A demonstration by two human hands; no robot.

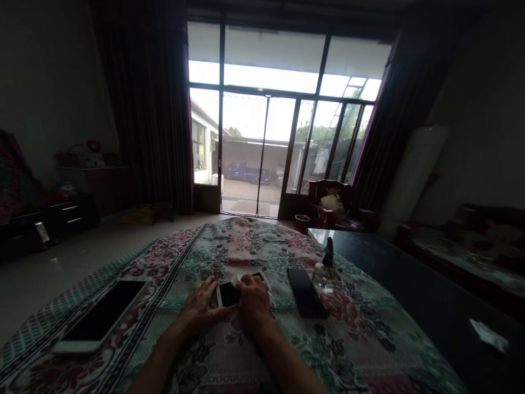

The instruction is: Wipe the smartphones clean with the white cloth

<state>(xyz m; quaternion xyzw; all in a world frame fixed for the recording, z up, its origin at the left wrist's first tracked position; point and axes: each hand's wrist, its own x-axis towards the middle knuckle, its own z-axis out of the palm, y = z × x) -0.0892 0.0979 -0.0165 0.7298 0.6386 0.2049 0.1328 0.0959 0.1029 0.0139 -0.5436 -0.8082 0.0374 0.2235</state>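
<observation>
My left hand point(199, 308) rests on the flowered cloth point(229, 241) with its fingers against the left edge of a small white-framed phone point(228, 294), steadying it. My right hand point(254, 302) lies over the phone's right part, fingers bent and pressed on a pale bit of cloth or tissue point(237, 280) at the screen. A second white-edged phone point(261, 275) peeks out just behind my right hand.
A large white tablet point(98, 317) lies on the cloth at the left. A black phone point(305, 293) and a small clear spray bottle point(326, 271) sit to the right. A dark glossy table point(410, 295) with a scrap of white paper point(488, 335) is further right. Glass doors are ahead.
</observation>
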